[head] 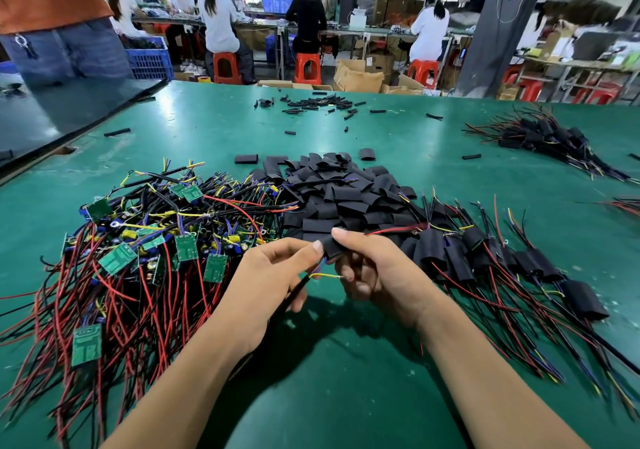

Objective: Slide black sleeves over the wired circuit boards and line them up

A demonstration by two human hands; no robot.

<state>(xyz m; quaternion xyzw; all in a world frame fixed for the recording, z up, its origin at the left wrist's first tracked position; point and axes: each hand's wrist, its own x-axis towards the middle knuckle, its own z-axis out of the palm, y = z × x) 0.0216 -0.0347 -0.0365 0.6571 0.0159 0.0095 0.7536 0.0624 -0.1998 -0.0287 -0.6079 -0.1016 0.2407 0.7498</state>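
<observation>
Above the green desk (pixel 346 389), the left hand (pixel 270 279) grips a black cable (pixel 298 289) while the right hand (pixel 375 270) pinches a black sleeve (pixel 333 246). Bare circuit boards (pixel 138 241) heap at left and sleeved boards (pixel 460 258) lie at right, with loose sleeves (pixel 332 192) beyond. A far blue crate (pixel 149 62) holds dark, unclear items.

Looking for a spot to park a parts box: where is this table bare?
Bare green mat: between the forearms, nearer than the left hand and right hand holding one sleeve, and the band between the loose sleeve pile and the far tube scatter. Crowded: bare-board heap left, sleeved row right.
</observation>
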